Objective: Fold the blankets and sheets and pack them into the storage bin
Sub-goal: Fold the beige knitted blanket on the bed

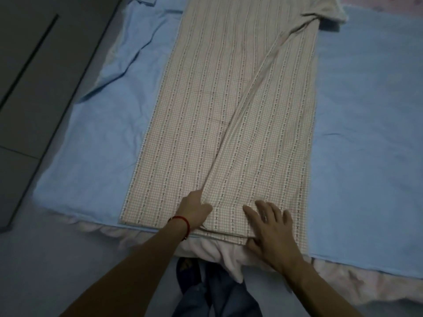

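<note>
My L hand [196,210] pinches the top layer's edge of the checked sheet [229,110], fingers tucked under, thumb on top. R hand [270,227] lies flat w/ fingers spread, pressing the near end at 5 o'clock of L. Hands near, not touching. Sheet's a long folded strip running toward 12 over the blue sheet [366,133]. Red cord [183,223] on L wrist.

Under your hands you have a thin woven sheet [229,110], matt, finely checked cloth with a raised diagonal fold. Beneath it lies a blue cover [366,133], soft matt fabric, creased at left. The pink blanket [217,250] at the edge looks fleecy.
</note>
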The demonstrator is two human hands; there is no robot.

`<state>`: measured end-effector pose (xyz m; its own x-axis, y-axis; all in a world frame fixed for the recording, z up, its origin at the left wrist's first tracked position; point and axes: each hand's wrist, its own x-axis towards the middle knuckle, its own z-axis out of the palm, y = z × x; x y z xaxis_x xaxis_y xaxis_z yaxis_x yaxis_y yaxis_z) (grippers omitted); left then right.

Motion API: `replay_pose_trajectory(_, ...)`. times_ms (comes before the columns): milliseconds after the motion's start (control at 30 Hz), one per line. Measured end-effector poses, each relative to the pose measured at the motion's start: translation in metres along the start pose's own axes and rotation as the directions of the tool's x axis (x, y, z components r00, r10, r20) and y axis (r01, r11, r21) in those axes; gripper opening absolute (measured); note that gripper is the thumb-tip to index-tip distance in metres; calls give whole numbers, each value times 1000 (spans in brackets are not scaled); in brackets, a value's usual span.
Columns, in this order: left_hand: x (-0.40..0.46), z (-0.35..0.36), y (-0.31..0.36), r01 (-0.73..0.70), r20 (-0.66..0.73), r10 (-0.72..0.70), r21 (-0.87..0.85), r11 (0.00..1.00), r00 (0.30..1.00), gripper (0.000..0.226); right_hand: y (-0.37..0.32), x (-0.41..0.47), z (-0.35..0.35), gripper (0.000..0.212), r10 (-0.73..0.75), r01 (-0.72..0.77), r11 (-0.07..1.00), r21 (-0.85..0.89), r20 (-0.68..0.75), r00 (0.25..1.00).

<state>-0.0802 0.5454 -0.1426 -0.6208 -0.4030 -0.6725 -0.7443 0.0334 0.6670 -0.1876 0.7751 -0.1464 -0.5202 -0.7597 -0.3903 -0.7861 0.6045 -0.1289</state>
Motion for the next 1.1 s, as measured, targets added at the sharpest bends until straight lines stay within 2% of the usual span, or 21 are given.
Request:
replay_pose_trajectory(100,-3,-10,0,21,1,-21,-56,998,1000,31,-16,4,-4,83,-18,22,999,37,-116,993)
replay_pose_trajectory(167,-5,-17,2,0,-12,-1,-40,999,1000,24,-22,8,-7,69,-43,62,995,76,-237,970)
replay_pose_trajectory(233,-8,-34,7,-21,-68,20,-14,1000,997,12,-29,14,-12,56,-106,152,982,113,-334,937)
replay_pose_trajectory(367,-21,-91,-5,5,-131,-1,26,1000,991,25,-69,28,-30,31,-251,344,931,124,-469,847)
replay_pose_trajectory(467,-30,-135,-19,39,-159,-21,114,993,987,26,-108,42,-34,26,-324,428,899,93,-516,793)
replay_pose_trajectory(567,-32,-165,-40,101,-198,-68,161,982,978,25,-142,57,-20,26,-396,491,869,63,-508,765)
replay_pose_trajectory(667,-32,-168,-68,172,-202,-130,209,963,971,12,-157,66,3,16,-425,462,887,15,-369,827)
replay_pose_trajectory(700,-30,-164,-79,190,-204,-148,204,960,968,24,-158,65,10,17,-409,430,903,-3,-312,858)
replay_pose_trajectory(800,-27,-156,-95,223,-223,-174,215,951,959,43,-145,51,19,24,-293,296,955,-21,-231,928)
replay_pose_trajectory(933,-32,-164,-101,189,-257,-125,242,952,958,35,-94,30,19,22,-74,73,997,-13,-245,967)
replay_pose_trajectory(1000,-35,-169,-107,163,-267,-93,253,954,959,40,-69,21,22,19,-92,103,994,23,-286,954)
replay_pose_trajectory(1100,-34,-170,-112,155,-275,-75,281,947,959,38,-53,14,22,23,-255,296,951,89,-311,916)
